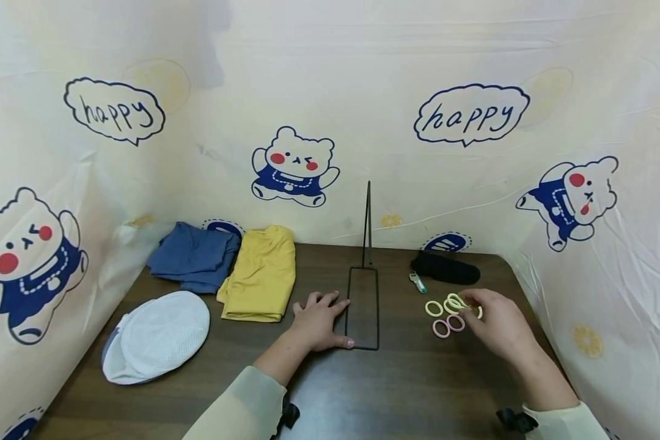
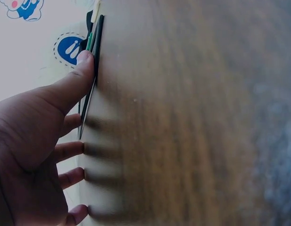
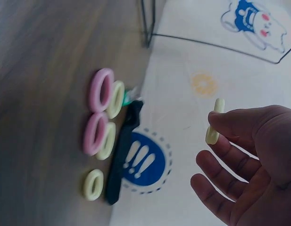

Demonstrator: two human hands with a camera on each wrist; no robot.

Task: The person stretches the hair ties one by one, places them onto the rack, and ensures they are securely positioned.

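Note:
A black wire stand lies with its flat rectangular base on the dark wooden table and its rod rising at the back. My left hand rests flat beside the base, thumb against the wire, fingers straight. My right hand pinches a pale yellow hair tie between thumb and fingertips, raised a little off the table. Just left of it lie loose ties: two pink ones and pale yellow ones.
Folded blue cloth and yellow cloth lie at the back left, a white mesh cap in front of them. A black object and a small green-white item lie behind the ties. Bear-print sheeting walls three sides.

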